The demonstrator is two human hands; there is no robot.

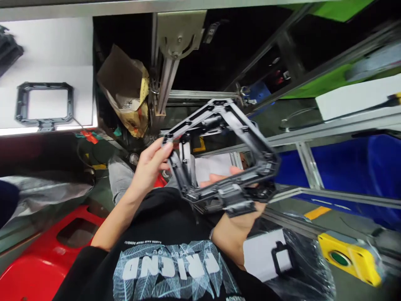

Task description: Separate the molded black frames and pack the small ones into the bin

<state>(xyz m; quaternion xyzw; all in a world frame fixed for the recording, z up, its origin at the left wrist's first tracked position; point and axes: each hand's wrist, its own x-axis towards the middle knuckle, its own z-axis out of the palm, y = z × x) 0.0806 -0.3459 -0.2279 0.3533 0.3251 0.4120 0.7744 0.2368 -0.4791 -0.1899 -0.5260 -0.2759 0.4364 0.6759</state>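
My left hand [152,161] pinches the left corner of a black plastic frame [257,140], thumb on top. The frame is eight-sided with an open middle, has a hinge-like bracket on its near side, and is tilted above my lap. Behind it shows at least one more similar black frame; how many there are I cannot tell. From below and behind, my right hand [255,211] grips the near right side by the bracket. Its fingertips show through the opening, and the rest of that hand is partly hidden.
A similar black frame [21,102] lies on the white tabletop [62,46] at left. Below it is a red stool [34,267]. An open paper bag [125,92] stands by a metal post [167,79]. At right are a yellow device [360,263], clear plastic wrapping [313,271] and blue bins [354,167].
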